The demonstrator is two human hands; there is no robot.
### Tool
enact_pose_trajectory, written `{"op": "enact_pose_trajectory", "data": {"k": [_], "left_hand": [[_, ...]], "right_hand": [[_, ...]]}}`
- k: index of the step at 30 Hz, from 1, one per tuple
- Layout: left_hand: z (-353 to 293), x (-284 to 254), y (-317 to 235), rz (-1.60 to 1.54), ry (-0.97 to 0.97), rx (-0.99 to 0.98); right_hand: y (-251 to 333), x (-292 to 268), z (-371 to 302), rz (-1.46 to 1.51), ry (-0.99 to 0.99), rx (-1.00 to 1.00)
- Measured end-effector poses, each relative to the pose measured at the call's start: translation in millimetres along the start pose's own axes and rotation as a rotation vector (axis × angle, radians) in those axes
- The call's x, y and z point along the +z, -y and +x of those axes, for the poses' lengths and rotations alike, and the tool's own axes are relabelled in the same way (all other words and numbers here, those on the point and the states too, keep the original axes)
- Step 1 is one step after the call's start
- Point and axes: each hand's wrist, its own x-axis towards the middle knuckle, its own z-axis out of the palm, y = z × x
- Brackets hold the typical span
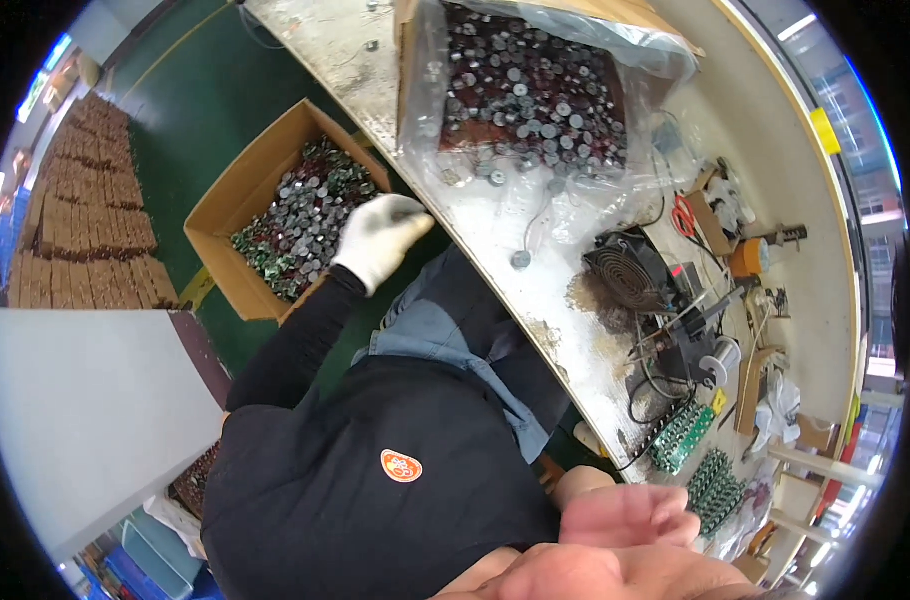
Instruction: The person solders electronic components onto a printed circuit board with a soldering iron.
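My left hand (380,240) wears a white glove and hangs between the cardboard box and the workbench edge. Its fingers are pinched together, with a dark patch at their tips; whatever they may hold cannot be made out. Below it, the open cardboard box (220,205) holds many small round metal parts (300,215) mixed with green and red bits. At the lower right my bare right hand (620,515) is raised close to me, its fingers curled in. The curled fingers hide whatever may be inside. Beyond that hand lie green circuit boards (683,437).
On the workbench (515,290), a plastic-lined carton (415,90) holds more round metal parts. A single round part (520,260) lies in front. Farther right are a black fan (630,272), a wire spool (720,360) and cables. Brown cartons (95,220) are stacked at left.
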Motion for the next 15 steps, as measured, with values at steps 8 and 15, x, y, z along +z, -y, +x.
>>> {"op": "enact_pose_trajectory", "data": {"k": [8,15], "left_hand": [[43.5,108.5,-21.2,0.338,0.096,0.258],[68.0,132.8,-17.4,0.339,0.214,0.110]], "right_hand": [[9.6,-24.2,6.3,-0.198,0.066,0.060],[11.3,-48.3,4.6,-0.359,0.177,-0.042]]}}
